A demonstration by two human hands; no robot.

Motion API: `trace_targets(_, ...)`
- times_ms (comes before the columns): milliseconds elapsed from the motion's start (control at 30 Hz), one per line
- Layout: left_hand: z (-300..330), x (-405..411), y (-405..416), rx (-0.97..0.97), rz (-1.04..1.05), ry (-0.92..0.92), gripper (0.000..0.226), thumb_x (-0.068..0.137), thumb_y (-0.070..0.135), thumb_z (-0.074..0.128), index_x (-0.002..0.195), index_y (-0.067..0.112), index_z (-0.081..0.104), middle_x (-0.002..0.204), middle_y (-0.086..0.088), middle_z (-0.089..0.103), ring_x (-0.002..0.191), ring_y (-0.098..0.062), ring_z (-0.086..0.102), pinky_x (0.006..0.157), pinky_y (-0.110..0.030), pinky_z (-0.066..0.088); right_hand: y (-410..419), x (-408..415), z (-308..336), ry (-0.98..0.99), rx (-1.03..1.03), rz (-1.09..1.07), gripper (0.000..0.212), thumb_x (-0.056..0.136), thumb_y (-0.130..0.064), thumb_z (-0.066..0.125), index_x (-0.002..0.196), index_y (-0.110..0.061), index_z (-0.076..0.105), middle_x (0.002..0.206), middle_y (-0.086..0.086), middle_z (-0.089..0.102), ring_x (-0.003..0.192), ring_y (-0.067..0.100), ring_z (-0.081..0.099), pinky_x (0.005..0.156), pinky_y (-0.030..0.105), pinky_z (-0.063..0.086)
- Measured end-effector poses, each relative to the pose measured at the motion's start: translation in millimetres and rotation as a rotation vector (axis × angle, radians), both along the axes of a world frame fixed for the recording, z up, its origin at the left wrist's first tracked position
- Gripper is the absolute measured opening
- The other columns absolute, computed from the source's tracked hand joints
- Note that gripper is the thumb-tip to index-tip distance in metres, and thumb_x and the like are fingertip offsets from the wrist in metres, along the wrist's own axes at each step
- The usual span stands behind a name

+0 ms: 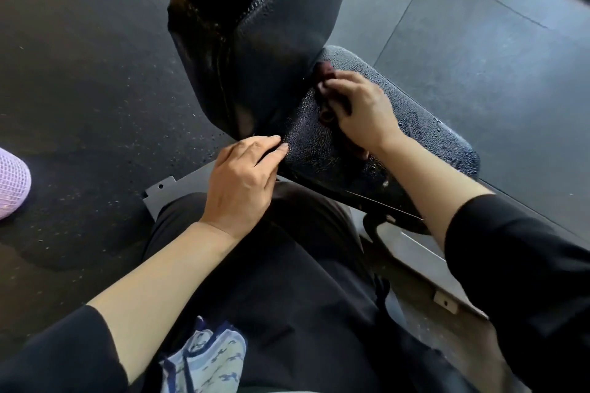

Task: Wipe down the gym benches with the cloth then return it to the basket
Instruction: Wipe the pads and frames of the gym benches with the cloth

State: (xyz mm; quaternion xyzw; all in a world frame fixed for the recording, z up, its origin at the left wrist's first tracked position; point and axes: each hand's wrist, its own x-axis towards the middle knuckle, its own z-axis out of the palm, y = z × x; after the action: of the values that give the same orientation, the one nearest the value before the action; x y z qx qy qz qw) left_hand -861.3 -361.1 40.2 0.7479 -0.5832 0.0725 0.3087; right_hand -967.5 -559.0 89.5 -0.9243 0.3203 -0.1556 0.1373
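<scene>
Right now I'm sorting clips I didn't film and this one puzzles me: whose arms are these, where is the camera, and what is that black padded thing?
The camera sits on the person's head and looks down, so the two arms reaching in from the bottom are their own. The black padded thing is a gym bench: a seat pad lying nearly flat and a back pad tilted up behind it. Both look wet with droplets. The right hand presses a dark reddish cloth into the crease where the two pads meet, fingers curled over it. The left hand rests at the near edge of the seat pad, fingertips touching it, holding nothing. The floor is dark rubber matting. At the left edge sits a pale purple mesh thing, only partly in view.
</scene>
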Motion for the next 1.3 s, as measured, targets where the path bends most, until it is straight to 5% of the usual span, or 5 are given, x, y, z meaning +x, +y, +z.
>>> trace_targets(300,-0.9,-7.9,-5.4,-0.042,0.031,-0.011,0.025,0.093,0.01,0.058,0.115,0.007,0.069,0.118,-0.008,0.067,0.11,-0.026,0.06,0.099,-0.035,0.038,47.5,-5.2,-4.8,-0.001,-0.003,0.181,0.029,0.089,-0.02,0.061,0.114,-0.01,0.07,0.13,0.008,0.061,0.114,0.029,0.06,0.093,0.035,0.049)
trace_targets(467,12.6,-11.8,-23.9,-0.034,-0.027,0.01,0.036,0.084,0.004,0.059,0.12,0.002,0.064,0.12,-0.01,0.064,0.109,-0.027,0.056,0.098,-0.036,0.044,-4.5,17.5,-4.1,0.043,0.001,-0.166,0.036,0.093,-0.022,0.058,0.126,-0.008,0.059,0.154,0.021,0.029,0.132,0.04,0.039,0.108,0.043,0.037)
trace_targets(667,17.8,-4.7,-51.6,0.151,-0.116,0.033,0.044,0.083,0.021,0.053,0.122,0.003,0.063,0.125,-0.013,0.063,0.113,-0.03,0.057,0.101,-0.036,0.038,20.2,-4.9,1.5,0.065,-0.025,0.091,0.028,0.091,-0.013,0.057,0.117,-0.003,0.066,0.131,0.014,0.058,0.114,0.035,0.058,0.092,0.035,0.045)
trace_targets(900,21.4,3.6,-63.6,0.218,-0.146,0.018,0.051,0.067,0.009,0.084,0.114,0.0,0.067,0.117,-0.015,0.067,0.102,-0.036,0.064,0.098,-0.044,0.045,-30.8,33.9,-0.4,0.044,0.073,-0.295,0.031,0.094,-0.016,0.051,0.121,-0.008,0.064,0.141,0.01,0.05,0.126,0.029,0.048,0.101,0.029,0.032)
trace_targets(1300,24.7,-26.3,-74.5,0.195,-0.294,0.025,0.048,0.071,0.017,0.084,0.115,0.008,0.069,0.118,-0.009,0.068,0.108,-0.024,0.064,0.109,-0.042,0.033,-0.3,-79.2,-0.3,0.04,0.067,-0.615,0.028,0.091,-0.014,0.051,0.114,-0.009,0.066,0.127,0.01,0.057,0.115,0.03,0.052,0.093,0.034,0.041)
